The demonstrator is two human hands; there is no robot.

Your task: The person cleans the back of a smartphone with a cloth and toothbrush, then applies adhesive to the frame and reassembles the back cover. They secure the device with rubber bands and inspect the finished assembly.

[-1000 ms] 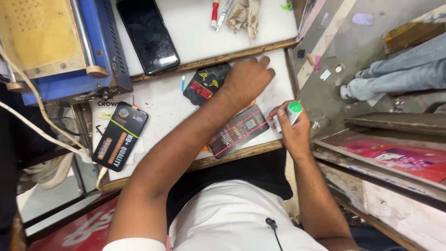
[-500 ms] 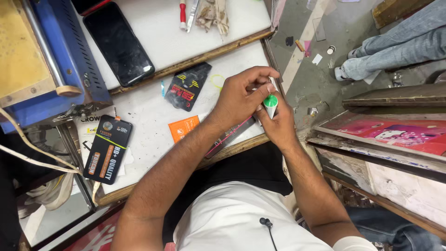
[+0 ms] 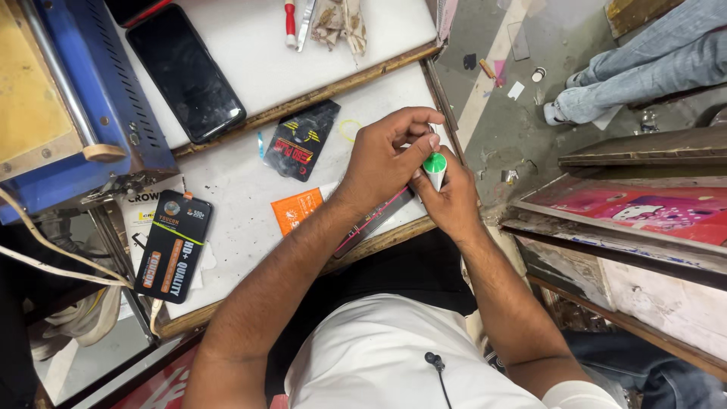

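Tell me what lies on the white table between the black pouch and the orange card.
Nothing: in the head view, only bare white tabletop separates the black pouch from the orange card.

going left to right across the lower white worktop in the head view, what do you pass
black and yellow packet → orange card → left hand → green-capped tube held in right hand
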